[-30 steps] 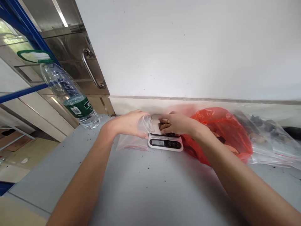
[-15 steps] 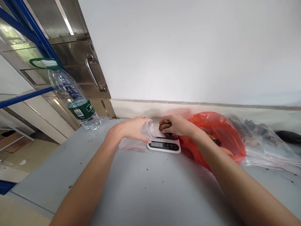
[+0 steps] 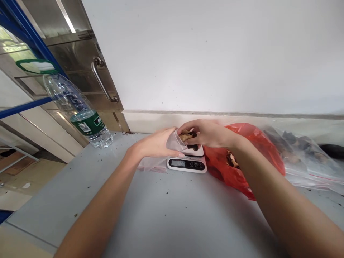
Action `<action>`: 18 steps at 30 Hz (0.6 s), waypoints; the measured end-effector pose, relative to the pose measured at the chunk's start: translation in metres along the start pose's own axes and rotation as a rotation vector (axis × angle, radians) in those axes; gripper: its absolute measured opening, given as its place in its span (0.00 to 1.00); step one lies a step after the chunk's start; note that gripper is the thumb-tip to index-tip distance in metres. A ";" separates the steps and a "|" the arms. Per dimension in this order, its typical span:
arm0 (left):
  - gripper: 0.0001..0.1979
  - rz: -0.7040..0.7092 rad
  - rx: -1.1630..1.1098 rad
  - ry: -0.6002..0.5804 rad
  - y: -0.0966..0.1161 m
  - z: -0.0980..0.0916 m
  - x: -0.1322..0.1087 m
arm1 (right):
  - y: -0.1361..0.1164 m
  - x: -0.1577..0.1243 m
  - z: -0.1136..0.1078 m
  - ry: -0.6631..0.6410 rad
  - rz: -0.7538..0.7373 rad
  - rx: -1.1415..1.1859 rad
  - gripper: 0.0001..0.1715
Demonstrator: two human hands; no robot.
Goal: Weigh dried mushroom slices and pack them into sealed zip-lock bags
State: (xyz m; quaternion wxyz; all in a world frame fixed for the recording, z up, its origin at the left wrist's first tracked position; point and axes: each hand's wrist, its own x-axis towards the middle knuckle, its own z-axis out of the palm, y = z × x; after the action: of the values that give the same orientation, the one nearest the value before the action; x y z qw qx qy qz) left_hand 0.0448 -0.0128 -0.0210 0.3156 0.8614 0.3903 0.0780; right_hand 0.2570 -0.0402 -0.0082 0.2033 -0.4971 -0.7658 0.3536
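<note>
My left hand (image 3: 159, 143) is closed around a small clear plastic bag (image 3: 175, 142), its mouth turned to the right. My right hand (image 3: 208, 133) grips brown dried mushroom pieces (image 3: 186, 137) at that mouth. Below both hands sits a white digital kitchen scale (image 3: 202, 171) with a lit display; its digits are small and hard to read. A dark piece (image 3: 192, 147) lies on the scale's plate, under the right hand. Right of the scale, a red plastic bag (image 3: 242, 184) stands open with more brown dried pieces inside, partly hidden by my right forearm.
A large water bottle (image 3: 88, 123) with a green handle stands at the table's left. Flat clear bags (image 3: 153, 164) lie left of the scale. Filled clear zip bags (image 3: 306, 157) are at the right, before the white wall (image 3: 215, 61). Dark crumbs dot the grey table (image 3: 161, 229).
My right hand has lifted dried pieces off the scale and brought them to the clear bag's mouth. The bag has moved slightly right, and the scale's reading has changed.
</note>
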 end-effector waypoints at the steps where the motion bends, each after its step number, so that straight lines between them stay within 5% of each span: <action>1: 0.39 0.014 -0.041 0.010 0.001 0.000 0.000 | -0.003 0.000 0.001 0.006 -0.023 -0.010 0.13; 7: 0.40 0.066 -0.147 0.049 0.003 -0.005 -0.002 | -0.005 0.007 0.010 0.185 -0.168 0.079 0.15; 13: 0.41 0.012 -0.259 0.052 0.001 -0.011 -0.005 | -0.005 0.007 0.011 0.276 -0.275 0.090 0.02; 18: 0.37 0.095 -0.323 0.132 -0.002 -0.015 -0.007 | -0.014 0.000 0.009 0.245 -0.372 0.203 0.13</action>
State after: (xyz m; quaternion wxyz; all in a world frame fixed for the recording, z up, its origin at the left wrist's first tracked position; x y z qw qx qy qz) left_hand 0.0331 -0.0097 -0.0097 0.4194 0.8101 0.3514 0.2107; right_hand 0.2421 -0.0466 -0.0035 0.4051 -0.3639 -0.7743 0.3225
